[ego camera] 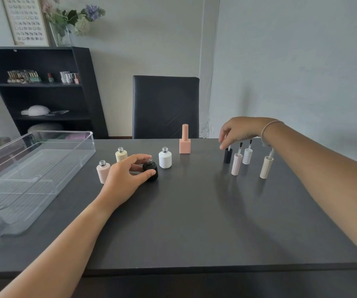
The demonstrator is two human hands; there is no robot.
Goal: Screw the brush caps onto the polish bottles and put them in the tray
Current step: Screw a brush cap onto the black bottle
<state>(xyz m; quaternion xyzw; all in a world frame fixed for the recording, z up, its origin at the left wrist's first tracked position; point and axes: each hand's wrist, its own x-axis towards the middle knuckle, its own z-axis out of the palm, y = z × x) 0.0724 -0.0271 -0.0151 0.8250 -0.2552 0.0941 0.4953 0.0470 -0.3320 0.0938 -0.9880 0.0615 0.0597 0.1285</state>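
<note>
Two bare forearms stretch out over the dark table (pixel 194 222). The left hand (pixel 128 177) wraps around the black bottle (pixel 151 171), thumb on its near side and fingers curled over the far side, so the bottle is gripped where it stands on the table. The bottle's neck is uncapped.

Taking that black bottle as the marker: just to its left stands a pale pink bottle (pixel 103 172), partly behind the hand; behind and to its left is a cream bottle (pixel 121 155); just to its right is a white bottle (pixel 165 158). All three are upright with bare necks. Further right and further back stands a peach bottle (pixel 185 139) with its tall cap already on.

Well to the right of the black bottle, four caps stand upside down with brushes pointing up: a black cap (pixel 227 155), a pink cap (pixel 236 164), a white cap (pixel 247 156) and a cream cap (pixel 266 167). The right hand (pixel 241 130) hovers over the black cap, fingers loosely spread and pointing down, fingertips close to its brush stem; I cannot tell if they touch it.

Far to the left of the black bottle sits the clear tray (pixel 50 147), with no bottles in it.
</note>
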